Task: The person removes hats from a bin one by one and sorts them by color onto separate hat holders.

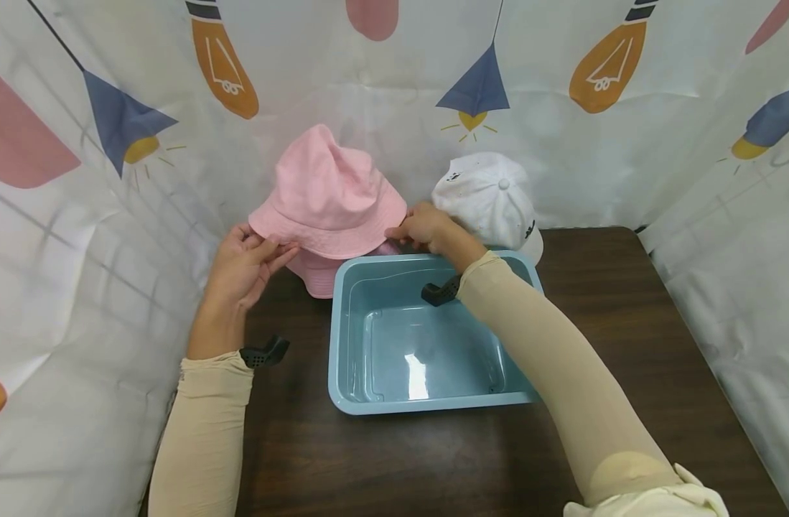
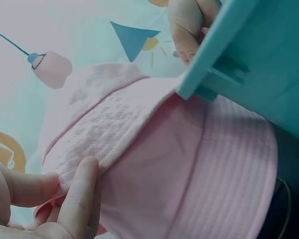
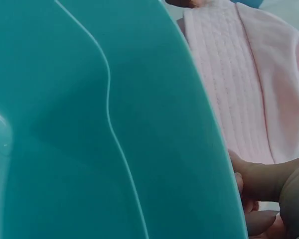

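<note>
A pink bucket hat [image 1: 332, 194] sits at the back of the table, on top of another pink hat [image 1: 315, 276] whose stitched brim shows below it. My left hand [image 1: 239, 269] pinches the upper hat's brim at its left side, thumb over the edge and fingers beneath, as the left wrist view shows. At the brim's right side, my right hand [image 1: 426, 226] pinches the edge between thumb and fingers. That forearm reaches across a blue plastic basin [image 1: 339, 345]. Part of the lower hat is hidden behind the basin's rim.
A white cap [image 1: 491, 197] with small dark marks stands at the back, right of my right hand. The basin holds nothing visible and stands on the dark wooden table [image 1: 601, 309]. Printed white curtains [image 1: 381, 93] enclose the back and both sides.
</note>
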{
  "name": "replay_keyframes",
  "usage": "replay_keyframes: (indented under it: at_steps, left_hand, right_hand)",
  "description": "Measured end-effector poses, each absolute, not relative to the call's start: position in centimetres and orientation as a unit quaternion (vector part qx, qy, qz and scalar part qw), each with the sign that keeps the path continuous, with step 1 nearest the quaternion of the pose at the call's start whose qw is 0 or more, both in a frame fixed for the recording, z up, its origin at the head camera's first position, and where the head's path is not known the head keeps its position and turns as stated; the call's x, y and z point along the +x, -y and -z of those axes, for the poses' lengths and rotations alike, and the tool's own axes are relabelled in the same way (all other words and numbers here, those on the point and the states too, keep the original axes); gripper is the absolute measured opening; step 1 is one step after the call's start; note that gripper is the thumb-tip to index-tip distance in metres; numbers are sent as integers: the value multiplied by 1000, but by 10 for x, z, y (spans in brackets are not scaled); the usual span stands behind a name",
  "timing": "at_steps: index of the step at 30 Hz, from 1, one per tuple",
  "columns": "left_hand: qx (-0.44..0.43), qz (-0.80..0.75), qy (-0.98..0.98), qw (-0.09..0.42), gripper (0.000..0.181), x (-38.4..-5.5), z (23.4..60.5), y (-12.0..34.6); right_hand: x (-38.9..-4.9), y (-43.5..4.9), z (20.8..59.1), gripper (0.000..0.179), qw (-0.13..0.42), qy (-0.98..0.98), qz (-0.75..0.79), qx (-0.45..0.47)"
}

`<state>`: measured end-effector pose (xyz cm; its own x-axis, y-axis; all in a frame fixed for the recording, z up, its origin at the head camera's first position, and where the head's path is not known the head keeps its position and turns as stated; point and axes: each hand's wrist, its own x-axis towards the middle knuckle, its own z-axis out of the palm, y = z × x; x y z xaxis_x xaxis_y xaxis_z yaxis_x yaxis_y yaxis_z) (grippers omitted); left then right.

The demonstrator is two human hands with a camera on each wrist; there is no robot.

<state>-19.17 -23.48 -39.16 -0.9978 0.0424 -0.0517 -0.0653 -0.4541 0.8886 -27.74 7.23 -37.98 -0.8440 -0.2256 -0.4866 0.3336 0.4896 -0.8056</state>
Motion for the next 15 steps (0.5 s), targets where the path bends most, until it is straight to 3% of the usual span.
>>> replay_keyframes:
  at_steps: [10, 15]
  left_hand:
    - [-33, -811, -582, 46, 30, -187, 410, 242]
    - [-56, -758, -646, 70, 30, -188, 423, 242]
  right_hand:
    - [-276, -71, 380, 28, 269, -854, 446, -9]
    - [-276, -69, 386, 20, 273, -881, 384, -37]
